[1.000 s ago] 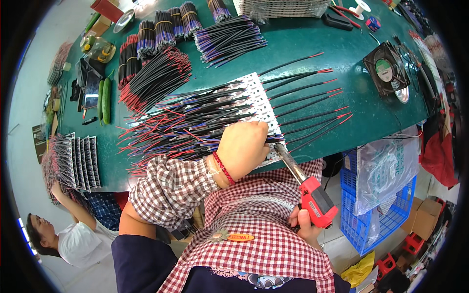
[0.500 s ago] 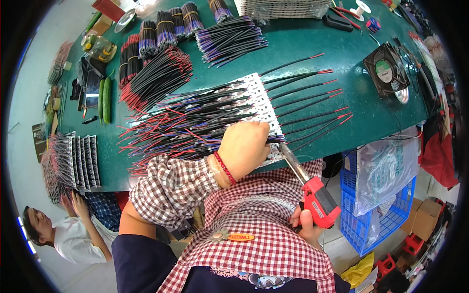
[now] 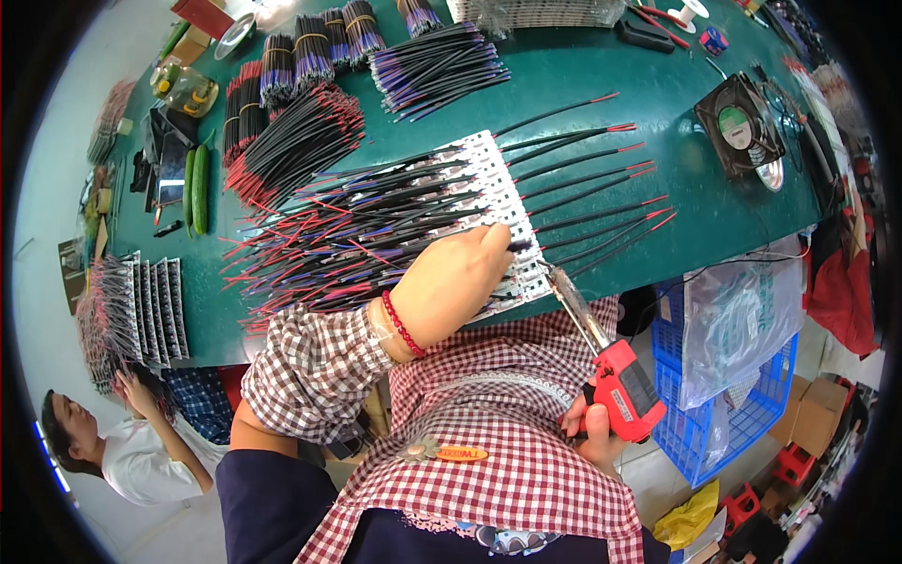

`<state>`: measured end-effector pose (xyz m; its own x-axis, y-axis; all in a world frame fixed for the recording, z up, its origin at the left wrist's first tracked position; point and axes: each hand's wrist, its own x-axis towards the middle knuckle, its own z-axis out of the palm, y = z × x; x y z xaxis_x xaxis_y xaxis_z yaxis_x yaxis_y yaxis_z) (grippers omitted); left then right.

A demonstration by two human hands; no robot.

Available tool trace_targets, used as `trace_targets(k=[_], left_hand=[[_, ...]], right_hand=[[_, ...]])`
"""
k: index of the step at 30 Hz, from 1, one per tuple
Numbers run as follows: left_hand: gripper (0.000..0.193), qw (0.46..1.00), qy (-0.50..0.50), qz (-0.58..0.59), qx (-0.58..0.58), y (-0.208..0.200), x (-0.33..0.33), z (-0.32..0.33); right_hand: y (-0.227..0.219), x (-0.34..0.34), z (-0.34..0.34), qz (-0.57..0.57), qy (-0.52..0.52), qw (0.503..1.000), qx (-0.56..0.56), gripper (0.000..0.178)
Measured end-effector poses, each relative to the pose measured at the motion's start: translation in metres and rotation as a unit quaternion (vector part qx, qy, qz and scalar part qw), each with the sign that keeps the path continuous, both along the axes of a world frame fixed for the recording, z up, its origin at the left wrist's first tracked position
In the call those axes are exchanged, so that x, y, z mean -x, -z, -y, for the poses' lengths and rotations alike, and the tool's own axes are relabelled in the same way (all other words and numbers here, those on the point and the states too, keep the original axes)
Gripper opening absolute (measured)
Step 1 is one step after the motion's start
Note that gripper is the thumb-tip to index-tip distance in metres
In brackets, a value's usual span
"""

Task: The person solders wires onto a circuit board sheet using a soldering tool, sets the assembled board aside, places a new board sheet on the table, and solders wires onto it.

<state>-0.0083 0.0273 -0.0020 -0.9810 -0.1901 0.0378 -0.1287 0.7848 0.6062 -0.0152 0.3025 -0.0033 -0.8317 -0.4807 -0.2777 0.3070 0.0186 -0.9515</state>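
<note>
In front of me lies a white circuit board panel (image 3: 490, 169) with rows of black wires (image 3: 376, 226) attached, their red and blue ends fanning to the left. Other black wires (image 3: 583, 169) with red tips reach out past its right edge. My left hand (image 3: 456, 282) rests over the panel's near part, thumb and fingers pinched on a dark wire whose end shows at the fingertips. Below right, my right hand (image 3: 594, 434) is wrapped around a red soldering iron (image 3: 628, 390). Its metal tip points up-left and meets the panel's right edge, close to my left fingers.
Loose and banded wire bundles (image 3: 310, 136) lie at the back left, near two cucumbers (image 3: 196, 193). A fan (image 3: 740, 125) stands at the right. Blue crates (image 3: 728, 423) are below the table's right edge. Another person (image 3: 141, 442) works at the lower left.
My left hand has shifted a little to the left, showing a dark wire end at its fingertips. The soldering iron's tip has moved slightly upward at the panel's edge.
</note>
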Motion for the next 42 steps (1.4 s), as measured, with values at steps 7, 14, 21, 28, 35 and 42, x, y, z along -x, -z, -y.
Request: trace_targets(k=[7,14,21,28,35,42], left_hand=[[0.017,0.990,-0.075,-0.110,-0.052,-0.014,0.002,-0.005],[0.020,0.995,-0.087,0.049,-0.002,0.000,0.001,-0.007],[0.019,0.997,-0.061,0.039,0.029,0.003,0.005,-0.010],[0.014,0.998,-0.026,0.047,0.028,0.002,0.007,-0.005],[0.012,0.998,-0.002,0.063,0.031,0.000,0.011,-0.003],[0.010,0.996,0.020,0.064,0.064,-0.002,0.016,-0.005]], right_hand=[[0.005,-0.001,-0.011,-0.016,0.012,1.000,0.016,0.027],[0.000,-0.003,-0.013,0.011,-0.007,1.000,0.004,0.027],[-0.003,-0.002,-0.010,0.043,-0.034,0.997,-0.047,0.026],[0.003,-0.001,-0.009,0.033,-0.050,0.996,-0.062,0.024],[0.004,0.003,-0.010,0.020,-0.073,0.995,-0.069,0.024],[-0.001,0.001,-0.007,0.024,-0.047,0.996,-0.068,0.022]])
